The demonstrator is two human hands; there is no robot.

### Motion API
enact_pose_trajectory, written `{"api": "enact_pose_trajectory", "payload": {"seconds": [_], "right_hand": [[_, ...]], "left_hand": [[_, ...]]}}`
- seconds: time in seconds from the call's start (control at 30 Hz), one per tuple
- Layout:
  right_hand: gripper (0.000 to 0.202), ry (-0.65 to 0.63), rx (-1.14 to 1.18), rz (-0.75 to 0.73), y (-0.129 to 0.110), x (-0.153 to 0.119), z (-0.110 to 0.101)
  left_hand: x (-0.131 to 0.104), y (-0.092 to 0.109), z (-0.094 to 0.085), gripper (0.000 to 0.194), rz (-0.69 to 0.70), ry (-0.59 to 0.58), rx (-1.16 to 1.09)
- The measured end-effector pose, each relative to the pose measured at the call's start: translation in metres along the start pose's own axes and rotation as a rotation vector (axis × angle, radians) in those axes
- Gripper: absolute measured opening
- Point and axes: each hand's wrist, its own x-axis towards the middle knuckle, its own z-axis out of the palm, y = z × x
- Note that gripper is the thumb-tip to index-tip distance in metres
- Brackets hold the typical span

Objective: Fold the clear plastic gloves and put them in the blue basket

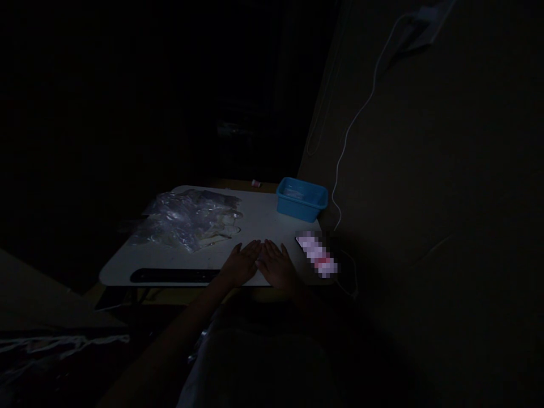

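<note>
Both of my hands rest palm down near the front edge of a small white table [263,212], side by side with fingertips almost meeting. My left hand [242,263] lies flat with its fingers stretched forward and holds nothing. Beside it, my right hand [276,263] is also flat, fingers extended and somewhat apart. Left of my hands spreads a crumpled heap of clear plastic bags [182,218]. To the right, a phone [317,252] with a lit, blurred-out screen lies at the table's edge.
A blue plastic basket [301,209] stands at the back right corner. A dark slot [174,276] runs along the table's front left. Behind the table lies a small reddish-white object [255,183]. A white cable [348,127] hangs down the right wall. The room is very dark.
</note>
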Motion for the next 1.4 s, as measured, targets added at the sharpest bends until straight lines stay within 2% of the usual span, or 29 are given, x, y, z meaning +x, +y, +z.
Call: {"api": "enact_pose_trajectory", "payload": {"seconds": [0.47, 0.67, 0.97, 1.03, 1.23, 1.4], "right_hand": [[0.052, -0.009, -0.002, 0.011, -0.001, 0.000, -0.001], [0.053, -0.020, -0.002, 0.072, -0.001, 0.000, -0.002], [0.054, 0.014, 0.017, 0.316, 0.005, -0.006, -0.002], [0.055, 0.015, 0.017, 0.294, 0.005, -0.006, -0.005], [0.054, -0.008, 0.037, 0.077, -0.008, -0.002, -0.006], [0.052, 0.015, 0.021, 0.015, -0.013, -0.001, 0.001]], "left_hand": [[0.000, 0.000, 0.002, 0.051, -0.008, 0.029, 0.009], [0.000, -0.001, 0.004, 0.049, -0.018, 0.067, 0.016], [0.000, 0.000, 0.004, 0.048, -0.027, 0.060, 0.038], [0.000, 0.001, 0.004, 0.048, -0.031, 0.059, 0.045], [0.001, 0.000, 0.001, 0.050, -0.038, -0.001, 0.037], [0.001, -0.001, 0.000, 0.053, -0.034, -0.034, 0.028]]}}
